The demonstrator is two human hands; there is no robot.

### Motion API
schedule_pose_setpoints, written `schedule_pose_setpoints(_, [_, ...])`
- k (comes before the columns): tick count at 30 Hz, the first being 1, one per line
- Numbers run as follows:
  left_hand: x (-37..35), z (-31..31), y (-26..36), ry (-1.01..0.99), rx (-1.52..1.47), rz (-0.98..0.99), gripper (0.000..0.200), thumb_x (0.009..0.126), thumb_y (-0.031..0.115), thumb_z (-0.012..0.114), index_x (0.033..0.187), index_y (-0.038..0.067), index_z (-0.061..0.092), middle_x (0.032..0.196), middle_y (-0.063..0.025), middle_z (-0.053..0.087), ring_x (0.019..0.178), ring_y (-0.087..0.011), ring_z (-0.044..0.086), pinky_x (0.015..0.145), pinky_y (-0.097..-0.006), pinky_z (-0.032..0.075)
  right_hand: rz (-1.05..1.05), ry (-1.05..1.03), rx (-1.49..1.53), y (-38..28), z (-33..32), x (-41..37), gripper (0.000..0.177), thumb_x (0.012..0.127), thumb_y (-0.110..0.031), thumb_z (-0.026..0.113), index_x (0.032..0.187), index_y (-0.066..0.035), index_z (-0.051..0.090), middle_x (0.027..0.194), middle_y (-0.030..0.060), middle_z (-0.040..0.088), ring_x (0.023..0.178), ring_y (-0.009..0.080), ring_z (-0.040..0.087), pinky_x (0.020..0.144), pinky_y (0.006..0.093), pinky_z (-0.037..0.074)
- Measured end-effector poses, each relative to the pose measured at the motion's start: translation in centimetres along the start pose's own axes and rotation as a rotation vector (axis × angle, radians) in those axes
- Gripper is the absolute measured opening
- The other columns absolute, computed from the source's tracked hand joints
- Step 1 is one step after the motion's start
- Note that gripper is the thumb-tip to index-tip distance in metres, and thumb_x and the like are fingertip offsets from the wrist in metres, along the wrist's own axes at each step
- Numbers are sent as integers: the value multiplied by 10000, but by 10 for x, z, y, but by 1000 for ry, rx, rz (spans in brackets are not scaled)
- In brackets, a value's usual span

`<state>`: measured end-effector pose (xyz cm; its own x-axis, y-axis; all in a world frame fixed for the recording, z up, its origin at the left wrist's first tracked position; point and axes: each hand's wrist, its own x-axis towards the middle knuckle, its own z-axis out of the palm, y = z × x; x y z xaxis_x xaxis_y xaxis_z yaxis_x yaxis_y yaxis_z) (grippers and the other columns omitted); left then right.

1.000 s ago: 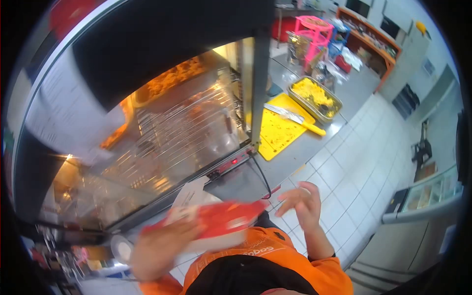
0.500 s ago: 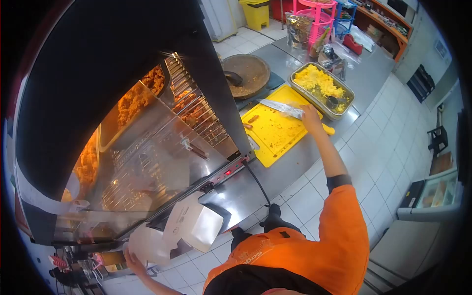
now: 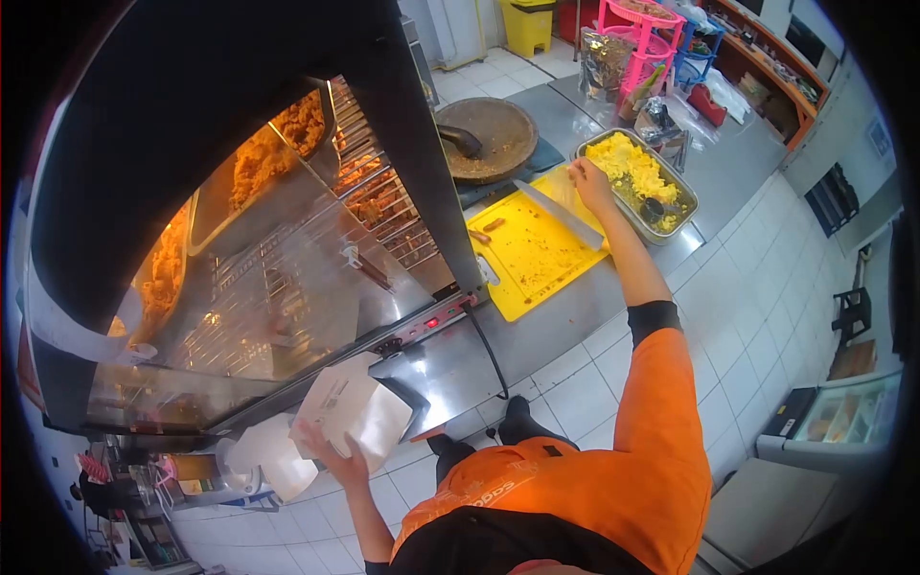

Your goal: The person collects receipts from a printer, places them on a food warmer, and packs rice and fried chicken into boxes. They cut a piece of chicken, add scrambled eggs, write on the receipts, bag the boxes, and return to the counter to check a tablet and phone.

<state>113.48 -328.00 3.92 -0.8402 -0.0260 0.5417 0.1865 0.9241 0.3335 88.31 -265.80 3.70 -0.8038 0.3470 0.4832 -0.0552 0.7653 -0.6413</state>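
A white paper takeaway box (image 3: 356, 412) stands unfolded at the edge of the steel counter. My left hand (image 3: 335, 458) lies against it, thumb apart from the blurred, spread fingers. At the far side, my right hand (image 3: 591, 184) is closed in a pinch on a piece of clear plastic (image 3: 571, 197), above the corner of a yellow cutting board (image 3: 522, 286). A long knife (image 3: 561, 216) lies across that board, with small brown sausage-like pieces (image 3: 492, 226) and crumbs. Just beyond my right hand is a metal tray (image 3: 692, 206) of yellow scrambled-egg-like food (image 3: 628, 163).
A lit glass warming cabinet (image 3: 287, 259) with trays of fried food (image 3: 259, 172) fills the left. A stone mortar (image 3: 508, 134) with a dark pestle sits behind the board. Pink rack (image 3: 640, 62) and foil packages (image 3: 606, 62) stand farther back. A black cable (image 3: 494, 350) hangs down the counter front.
My left hand has moved right, from the pale lid flap to the box body. My right hand has left the knife's handle end and moved up beside the tray, taking the plastic off the blade.
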Motion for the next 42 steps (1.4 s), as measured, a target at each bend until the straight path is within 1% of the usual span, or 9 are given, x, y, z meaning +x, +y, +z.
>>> schedule_pose_setpoints(7, [24, 22, 88, -117, -299, 157, 498, 797, 29, 580, 1276, 21, 446, 1376, -228, 403, 1323, -400, 320, 1105, -529, 164, 65, 254, 396, -72, -8, 18, 175, 939, -194, 529, 976, -31, 579, 607, 28, 539, 551, 95, 527, 536, 250, 421])
schedule_pose_setpoints(18, [49, 9, 186, -624, -957, -176, 294, 747, 70, 702, 1018, 19, 599, 982, -101, 625, 895, -188, 625, 804, -301, 494, 432, -461, 1231, -293, -41, -246, 148, 862, -18, 612, 996, -64, 570, 675, -33, 560, 508, 18, 497, 439, 178, 363])
schedule_pose_setpoints(25, [38, -60, 103, -72, -442, -242, 127, 724, -11, 653, 815, 16, 568, 714, -61, 570, 665, -170, 585, 654, -266, 500, -291, -531, 153, -346, -21, -266, 245, 764, -18, 672, 977, -15, 552, 817, 142, 559, 715, 311, 557, 619, 363, 445])
schedule_pose_setpoints(30, [-17, -128, 51, 43, -400, -266, 90, 714, 10, 685, 770, 33, 618, 733, -70, 607, 658, -190, 574, 588, -305, 455, -658, -404, 598, -419, 11, -369, 179, 787, 19, 589, 963, -11, 572, 916, 161, 583, 835, 385, 566, 742, 420, 451])
schedule_pose_setpoints(34, [-88, -207, 7, 79, -227, -210, 88, 712, 50, 707, 752, 63, 631, 761, -57, 619, 739, -252, 548, 666, -358, 429, -453, -918, 730, -491, 63, -471, 235, 848, -24, 538, 1081, -23, 570, 1037, 168, 609, 941, 352, 600, 801, 389, 480])
schedule_pose_setpoints(36, [-134, -235, -14, 99, -122, -260, 96, 717, 81, 712, 763, 83, 627, 782, -38, 617, 779, -253, 536, 743, -375, 391, 668, -1139, 1499, -542, 75, -514, 280, 949, -239, 499, 1165, -60, 514, 1095, 122, 599, 915, 332, 604, 854, 434, 479])
schedule_pose_setpoints(38, [-177, -261, -35, 67, 27, -282, 70, 750, 117, 687, 769, 96, 622, 751, -20, 581, 764, -219, 516, 801, -388, 338, 522, -1267, 1494, -571, 96, -553, 458, 948, -421, 485, 1245, -76, 428, 1089, 81, 570, 930, 276, 570, 889, 446, 472])
schedule_pose_setpoints(40, [-213, -284, -55, 152, 60, -332, 75, 750, 121, 688, 795, 100, 631, 762, -7, 586, 775, -198, 525, 821, -384, 323, 1096, -1422, 1576, -603, 102, -590, 593, 907, -540, 487, 1266, -76, 403, 1088, 86, 514, 958, 263, 518, 891, 458, 455])
schedule_pose_setpoints(42, [-237, -298, -72, 224, 65, -370, 88, 751, 124, 690, 821, 105, 640, 774, 6, 592, 785, -177, 533, 841, -379, 307, 1028, -1588, 1411, -614, 117, -630, 721, 857, -697, 388, 1262, -101, 405, 1077, 77, 475, 1021, 248, 462, 926, 447, 403])
